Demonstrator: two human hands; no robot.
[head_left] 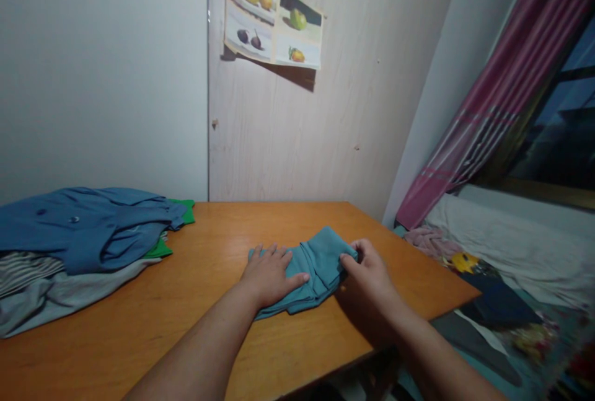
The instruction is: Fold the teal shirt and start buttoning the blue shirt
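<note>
A folded teal garment (pixel 320 258) lies on the wooden table in front of me, its kind not plain from the folds. Flat on its left part rests my left hand (pixel 272 274), fingers stretched out and the thumb toward the middle. At the right end, my right hand (pixel 369 268) pinches the cloth's edge between thumb and fingers. That end is raised a little off the table, and part of the right fingers is hidden behind the cloth.
A heap of clothes with a blue shirt (pixel 93 221) on top lies on the table (pixel 214 246) at the left. The table's right edge borders a bed (pixel 502 246) with bedding and other items. Behind stands a wall with a fruit picture (pixel 274 17); a pink curtain (pixel 483 103) hangs at right.
</note>
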